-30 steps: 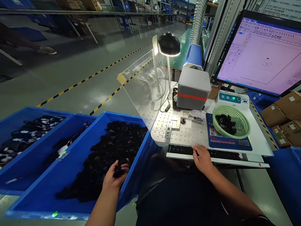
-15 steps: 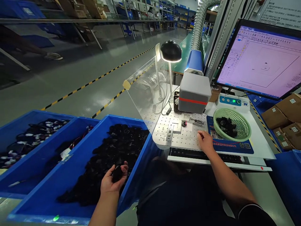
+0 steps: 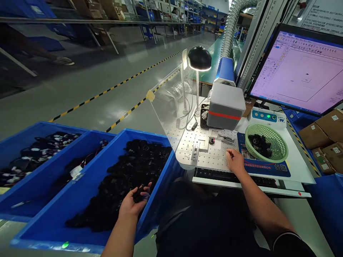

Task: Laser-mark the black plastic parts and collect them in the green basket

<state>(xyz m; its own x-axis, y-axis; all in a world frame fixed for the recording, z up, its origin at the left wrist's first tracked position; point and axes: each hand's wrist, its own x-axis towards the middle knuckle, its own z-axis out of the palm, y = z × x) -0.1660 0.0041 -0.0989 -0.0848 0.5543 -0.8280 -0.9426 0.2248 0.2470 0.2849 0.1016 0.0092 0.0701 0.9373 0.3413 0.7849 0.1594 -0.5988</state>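
My left hand is palm up over the large blue bin, its fingers curled round a small black plastic part. Beneath it lies a heap of similar black parts. On the perforated white work plate, my right hand rests with its fingers curled in, and no object shows in it. Left of that hand, a small round black part sits in the fixture under the grey machine head. A green basket with several black parts stands to its right.
A lit lamp and a clear sheet stand at the plate's left. Behind the basket are a control box and a monitor. Narrower bins with cables lie far left. A keyboard sits below the plate.
My left hand has moved slightly right and its fingers have loosened a little round the black part. My right hand stays in place on the plate. The view has shifted slightly.
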